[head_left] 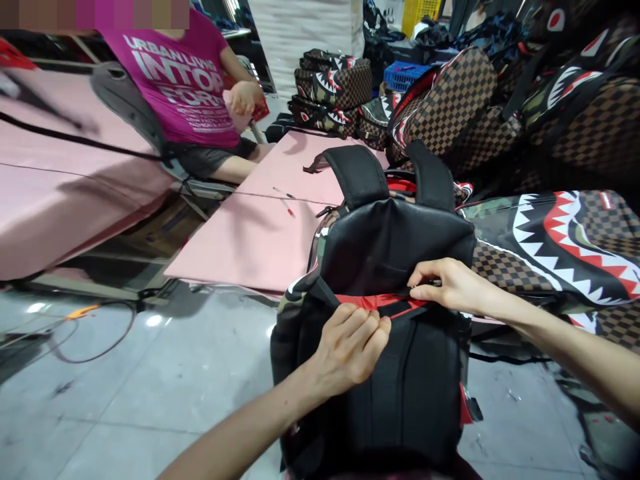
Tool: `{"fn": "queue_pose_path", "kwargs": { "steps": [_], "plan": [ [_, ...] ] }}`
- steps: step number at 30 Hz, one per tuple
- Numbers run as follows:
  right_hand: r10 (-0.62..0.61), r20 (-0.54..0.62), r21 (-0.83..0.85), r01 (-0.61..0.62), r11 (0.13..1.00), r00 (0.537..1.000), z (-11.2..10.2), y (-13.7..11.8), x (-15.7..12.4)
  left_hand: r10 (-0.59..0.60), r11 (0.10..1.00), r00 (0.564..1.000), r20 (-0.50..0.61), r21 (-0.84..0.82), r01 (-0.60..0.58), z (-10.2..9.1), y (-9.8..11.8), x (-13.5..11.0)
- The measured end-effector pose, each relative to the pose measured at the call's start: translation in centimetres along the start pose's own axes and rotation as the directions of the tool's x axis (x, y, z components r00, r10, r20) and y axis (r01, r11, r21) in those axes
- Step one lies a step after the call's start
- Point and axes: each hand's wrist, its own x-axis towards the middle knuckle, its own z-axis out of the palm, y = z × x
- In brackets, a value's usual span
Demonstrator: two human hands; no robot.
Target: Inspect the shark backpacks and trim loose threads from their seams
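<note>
A black backpack [390, 247] with camouflage sides and two padded shoulder straps stands upright in front of me, its back panel facing me. Across its middle runs an opened gap showing red lining [383, 301]. My left hand [350, 347] is closed, pinching the near edge of that gap. My right hand [450, 285] pinches the far black edge at the gap's right end. The lower part of the backpack hangs over the floor, near my body.
A pink table [260, 233] with a red pen lies beyond the backpack. Checkered shark-mouth backpacks [555, 233] pile up at the right and back. A seated person in a magenta shirt [185, 80] is at the upper left. Below left is grey tiled floor with a cable [95, 327].
</note>
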Motion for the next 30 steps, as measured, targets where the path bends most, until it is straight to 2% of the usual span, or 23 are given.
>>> {"fn": "queue_pose_path", "kwargs": {
  "steps": [3, 5, 6, 8, 9, 10, 11, 13, 15, 20, 24, 26, 28, 30],
  "plan": [
    [-0.001, 0.029, -0.081, 0.003, 0.997, 1.000, 0.1, -0.1, -0.2, -0.056, 0.998, 0.995, 0.080, -0.034, 0.059, -0.8, -0.4, 0.3],
    [0.007, 0.019, -0.124, -0.005, 0.992, 1.000, 0.3, -0.3, -0.3, -0.134, 0.990, 0.960, 0.245, -0.016, 0.143, -1.5, -1.2, 1.3],
    [0.011, 0.012, -0.142, -0.009, 0.990, 1.000, 0.5, -0.4, -0.3, -0.170, 0.983, 0.911, 0.376, -0.005, 0.185, -1.8, -1.7, 2.0],
    [0.011, -0.009, -0.176, -0.012, 0.984, 1.000, 0.7, -0.7, -0.2, -0.198, 0.965, 0.742, 0.641, -0.006, 0.263, -2.4, -2.9, 3.9],
    [0.009, -0.019, -0.190, -0.012, 0.982, 1.000, 0.8, -0.9, -0.2, -0.186, 0.953, 0.651, 0.736, -0.026, 0.301, -2.6, -3.4, 4.9],
    [0.009, -0.028, -0.203, -0.014, 0.979, 1.000, 0.8, -1.1, -0.2, -0.162, 0.940, 0.580, 0.798, -0.054, 0.337, -2.7, -3.9, 5.9],
    [0.010, -0.034, -0.215, -0.017, 0.977, 0.999, 0.8, -1.2, -0.2, -0.138, 0.928, 0.530, 0.836, -0.077, 0.364, -2.7, -4.3, 6.7],
    [0.018, -0.038, -0.229, -0.027, 0.973, 0.999, 0.7, -1.3, -0.3, -0.091, 0.922, 0.466, 0.880, -0.102, 0.374, -2.6, -4.8, 7.8],
    [0.025, -0.033, -0.226, -0.032, 0.974, 0.999, 0.7, -1.3, -0.4, -0.053, 0.934, 0.441, 0.896, -0.112, 0.339, -2.1, -4.9, 7.8],
    [0.021, -0.028, -0.205, -0.026, 0.979, 0.999, 0.8, -0.8, -0.4, -0.060, 0.965, 0.529, 0.847, -0.087, 0.248, -0.3, -5.0, 5.4],
    [0.024, -0.029, -0.174, -0.029, 0.984, 0.999, 0.9, -0.6, -0.4, -0.068, 0.977, 0.542, 0.838, -0.054, 0.206, 0.1, -4.8, 5.1],
    [0.024, -0.032, -0.153, -0.029, 0.988, 0.999, 0.9, -0.5, -0.5, -0.127, 0.977, 0.519, 0.845, 0.017, 0.212, -0.3, -4.5, 5.6],
    [0.025, -0.035, -0.135, -0.029, 0.990, 0.999, 0.9, -0.5, -0.5, -0.222, 0.965, 0.466, 0.857, 0.124, 0.233, -0.8, -4.1, 6.1],
    [0.024, -0.036, -0.126, -0.028, 0.992, 0.999, 1.0, -0.4, -0.5, -0.302, 0.945, 0.432, 0.850, 0.207, 0.253, -1.1, -3.7, 6.3]
  ]
}}
